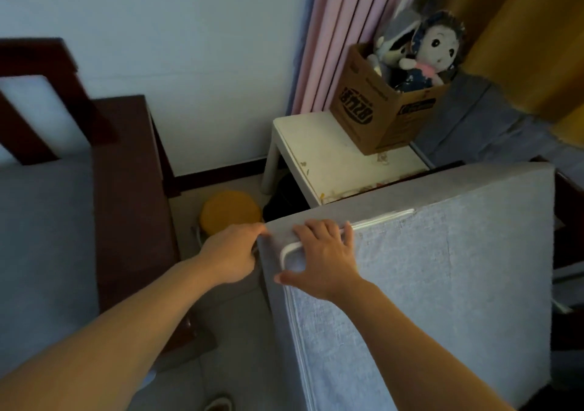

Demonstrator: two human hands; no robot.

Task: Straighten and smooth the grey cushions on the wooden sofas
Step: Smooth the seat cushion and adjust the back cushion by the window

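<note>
- A grey cushion (442, 284) is being held tilted up on its edge at right of centre, its broad face and white-piped seam being shown to the camera, its upper left corner being gripped by both hands.
- A second grey cushion (44, 236) is being seen lying flat on the dark wooden sofa (126, 189) at the left edge.
- A white side table (316, 154) is being seen behind the raised cushion, with a cardboard box (376, 110) standing on it and soft dolls (433, 53) sitting in the box.
- Pink curtains (341, 31) are being seen hanging behind the table.
- A round yellow stool (230, 211) is being seen on the floor between sofa and table.
- The right hand (322, 259) is being laid on the cushion's corner, fingers spread over the top edge, thumb stretched along the side seam.
- The left hand (234, 252) is being closed on the cushion's corner edge, the fingertips pinching the fabric.
</note>
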